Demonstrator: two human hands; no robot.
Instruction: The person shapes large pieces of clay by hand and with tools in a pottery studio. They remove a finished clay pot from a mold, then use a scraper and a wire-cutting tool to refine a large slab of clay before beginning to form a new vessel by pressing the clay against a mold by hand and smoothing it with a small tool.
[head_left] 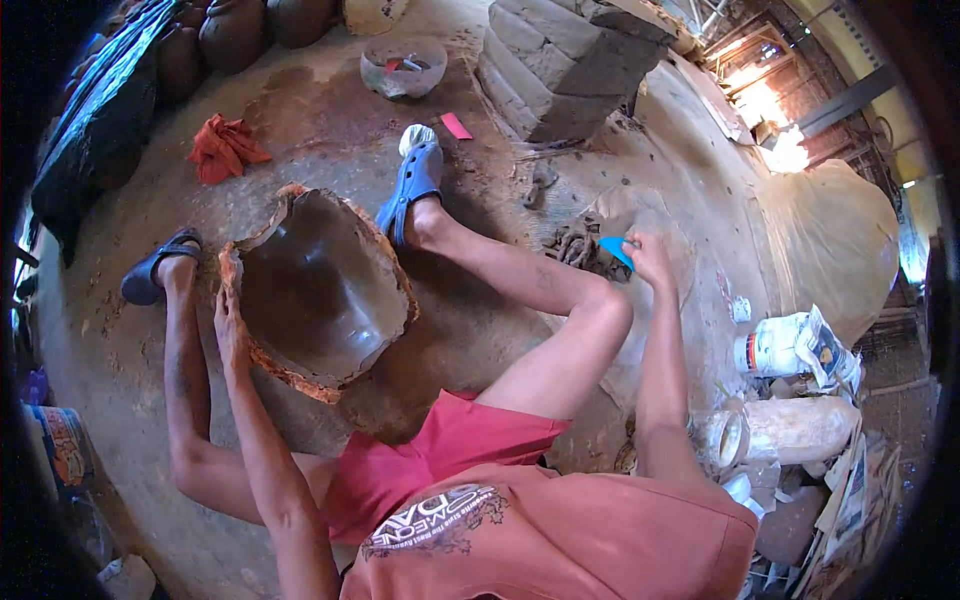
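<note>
A large hollow mould [320,280], smooth and shiny grey clay inside with a rough orange-brown rim, sits tilted on the floor between my legs. My left hand [230,325] rests against its left rim, fingers stretched along the outer edge. Out to the right, my right hand [652,260] is closed on a flat blue scraper [617,250]. The scraper is held over a small heap of grey clay scraps [575,246], apart from the mould. Whether it touches the scraps I cannot tell.
A tall stack of grey clay blocks [560,75] stands ahead. Near it are a clear plastic bowl [403,68] and a pink strip [456,126]. A red cloth [227,149] lies at the left. White buckets [775,347] and a pale cylinder [800,430] lie at the right.
</note>
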